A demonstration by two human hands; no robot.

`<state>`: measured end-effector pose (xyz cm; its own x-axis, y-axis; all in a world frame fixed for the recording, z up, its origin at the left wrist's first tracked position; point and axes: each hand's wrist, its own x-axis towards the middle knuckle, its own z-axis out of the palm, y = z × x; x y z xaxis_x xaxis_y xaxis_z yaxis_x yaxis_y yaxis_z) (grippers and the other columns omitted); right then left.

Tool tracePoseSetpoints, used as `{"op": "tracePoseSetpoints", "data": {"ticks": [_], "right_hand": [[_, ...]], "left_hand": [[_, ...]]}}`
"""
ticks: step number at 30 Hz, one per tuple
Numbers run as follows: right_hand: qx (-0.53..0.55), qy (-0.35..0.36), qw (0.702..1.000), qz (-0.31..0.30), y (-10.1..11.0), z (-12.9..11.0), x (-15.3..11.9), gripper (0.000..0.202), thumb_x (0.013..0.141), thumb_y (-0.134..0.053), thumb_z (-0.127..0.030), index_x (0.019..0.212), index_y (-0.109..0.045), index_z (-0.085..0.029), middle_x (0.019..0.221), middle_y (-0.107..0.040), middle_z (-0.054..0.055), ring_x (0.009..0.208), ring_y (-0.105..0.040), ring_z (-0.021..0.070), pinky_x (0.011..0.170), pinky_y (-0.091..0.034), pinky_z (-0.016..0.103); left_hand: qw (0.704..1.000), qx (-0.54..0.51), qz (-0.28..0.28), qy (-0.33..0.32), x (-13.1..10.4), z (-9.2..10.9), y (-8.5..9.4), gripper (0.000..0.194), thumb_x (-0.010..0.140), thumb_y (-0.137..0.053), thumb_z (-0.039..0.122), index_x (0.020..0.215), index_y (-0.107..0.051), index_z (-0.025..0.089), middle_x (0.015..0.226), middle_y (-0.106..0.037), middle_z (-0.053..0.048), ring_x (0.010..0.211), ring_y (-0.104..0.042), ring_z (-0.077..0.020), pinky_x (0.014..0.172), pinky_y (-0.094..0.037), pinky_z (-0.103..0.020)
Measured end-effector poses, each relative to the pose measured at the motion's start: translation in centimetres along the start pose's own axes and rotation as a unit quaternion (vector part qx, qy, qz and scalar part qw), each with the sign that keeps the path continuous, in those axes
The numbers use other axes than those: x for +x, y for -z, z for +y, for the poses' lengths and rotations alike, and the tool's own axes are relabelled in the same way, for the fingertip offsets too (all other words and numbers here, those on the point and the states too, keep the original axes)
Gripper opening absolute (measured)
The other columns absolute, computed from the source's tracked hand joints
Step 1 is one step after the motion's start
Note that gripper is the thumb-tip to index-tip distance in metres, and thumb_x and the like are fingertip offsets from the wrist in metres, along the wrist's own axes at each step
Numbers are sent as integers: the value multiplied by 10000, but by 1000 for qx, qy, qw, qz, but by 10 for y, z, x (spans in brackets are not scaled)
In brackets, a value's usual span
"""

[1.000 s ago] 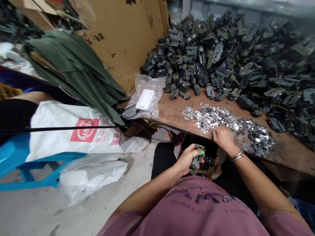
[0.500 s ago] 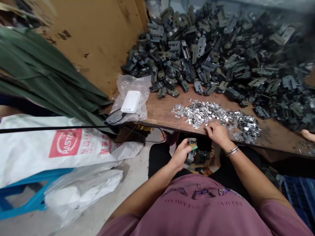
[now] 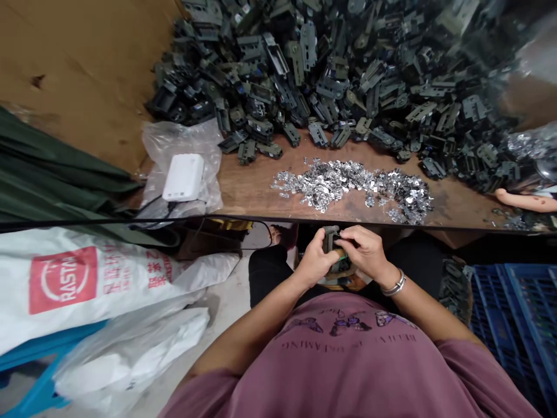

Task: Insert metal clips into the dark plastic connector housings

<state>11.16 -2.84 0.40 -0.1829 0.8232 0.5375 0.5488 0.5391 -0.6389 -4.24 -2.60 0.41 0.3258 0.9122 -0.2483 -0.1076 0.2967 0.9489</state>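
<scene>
Over the lap, my left hand is closed around a grey-green plastic housing. A tan and green patch shows by its thumb tip. My right hand, with a metal bracelet at the wrist, pinches at the upper end of that housing. A tiny metal piece seems to be between its fingertips, mostly hidden. Just beyond the hands, a pile of small shiny metal pieces lies on the wooden table. Behind it rises a large heap of similar grey-green housings.
A white box-shaped device with a black cable rests on clear plastic at the left. Another person's finger reaches in at the right. Blue crates stand at the lower right, a white printed sack at the left.
My right hand has moved from the near edge of the metal pile down to the housing in my left hand. The camera view has shifted right.
</scene>
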Motion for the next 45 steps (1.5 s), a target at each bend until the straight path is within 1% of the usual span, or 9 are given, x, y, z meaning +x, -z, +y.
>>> {"op": "tracePoseSetpoints", "data": {"ticks": [7,14,20,25,28,31,34,38,45], "right_hand": [[-25,7,1000,-12,-7,4,-8,113,914,-588,-171,910,-692,-217,823,-718,49,762,-671,157,700,-568,299],[-54,58,994,-69,-3,4,-15,156,935,-551,-162,978,-700,-181,886,-726,95,803,-691,179,724,-588,311],[36,-57,996,-63,19,3,-10,274,921,-601,-245,1189,-656,-225,1093,-731,93,760,-710,149,728,-610,299],[17,-76,993,-93,24,2,-13,151,909,-596,-235,1001,-713,-209,863,-758,52,733,-714,162,673,-586,274],[19,-66,990,-120,24,3,-13,139,909,-588,-224,954,-719,-210,797,-747,37,673,-700,152,634,-568,263],[21,-64,991,-116,24,8,-11,124,899,-605,-222,940,-722,-214,786,-748,35,669,-703,161,629,-566,270],[24,-74,990,-117,25,14,-6,118,890,-618,-232,935,-726,-221,799,-757,37,683,-714,176,639,-575,288],[13,-85,988,-131,30,25,3,120,886,-628,-264,932,-731,-225,825,-765,41,709,-723,188,653,-579,302],[-56,-74,984,-154,43,59,50,147,879,-605,-275,906,-735,-213,836,-768,41,738,-720,197,691,-563,315]], "left_hand": [[993,98,31,-51,-4,-6,-3,298,693,-609,171,959,-474,183,878,-561,1,805,-543,-148,768,-455,-296],[950,307,32,-52,-13,-4,2,324,675,-663,157,853,-398,212,747,-466,42,675,-482,-134,616,-401,-271],[934,313,44,-166,-14,6,18,224,813,-641,338,741,-490,189,714,-512,12,668,-476,-137,625,-386,-280],[923,269,120,-246,-17,13,26,220,872,-563,300,688,-520,186,672,-487,13,643,-468,-132,631,-392,-279],[956,179,110,-205,-18,12,30,209,838,-614,390,843,-625,182,789,-595,-29,755,-559,-167,722,-456,-307],[993,5,106,-43,-18,8,33,396,828,-563,560,865,-655,177,780,-657,-56,714,-608,-192,661,-494,-318],[982,-116,120,94,-18,5,36,531,844,-433,652,717,-613,169,598,-609,-46,501,-560,-165,479,-452,-297],[964,-212,106,118,-16,10,37,504,718,-591,669,766,-603,167,603,-606,-21,470,-559,-146,438,-446,-269],[995,49,-9,87,-1,-12,47,311,709,-696,466,687,-590,174,560,-514,39,496,-446,-104,502,-343,-234]]}}
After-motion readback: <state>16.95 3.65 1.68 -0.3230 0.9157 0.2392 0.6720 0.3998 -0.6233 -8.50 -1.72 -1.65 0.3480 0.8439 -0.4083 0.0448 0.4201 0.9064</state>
